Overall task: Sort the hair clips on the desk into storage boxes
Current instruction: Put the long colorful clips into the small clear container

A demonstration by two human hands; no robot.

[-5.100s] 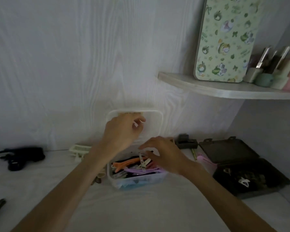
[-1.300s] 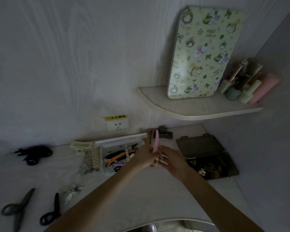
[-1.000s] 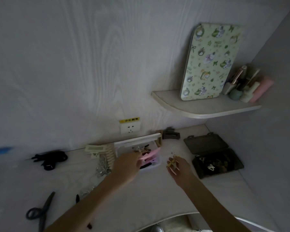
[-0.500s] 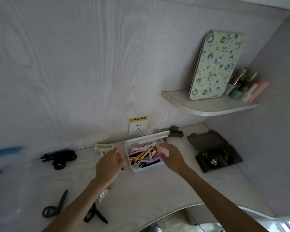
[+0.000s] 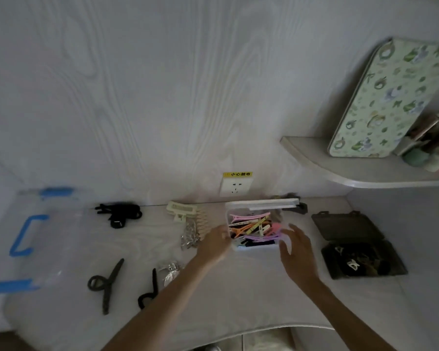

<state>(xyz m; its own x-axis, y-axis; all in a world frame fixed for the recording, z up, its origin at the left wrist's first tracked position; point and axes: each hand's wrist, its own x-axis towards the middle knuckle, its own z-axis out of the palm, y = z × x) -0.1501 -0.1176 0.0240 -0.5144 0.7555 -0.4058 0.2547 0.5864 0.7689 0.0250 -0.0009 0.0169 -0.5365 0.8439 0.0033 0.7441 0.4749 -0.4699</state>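
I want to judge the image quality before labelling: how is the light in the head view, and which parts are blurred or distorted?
Head view: dim, flat light with no glare or hard shadows. The clear bin with blue latches at far left is smeared, and the right hand is softly blurred. The wide lens bends the shelf and desk edge. The clips in the small clear box stay readable.

Dim room: pale wood-grain wall (image 5: pixel 142 97) with socket (image 5: pixel 235 187), corner shelf (image 5: pixel 340 171), white desk (image 5: pixel 238 287).
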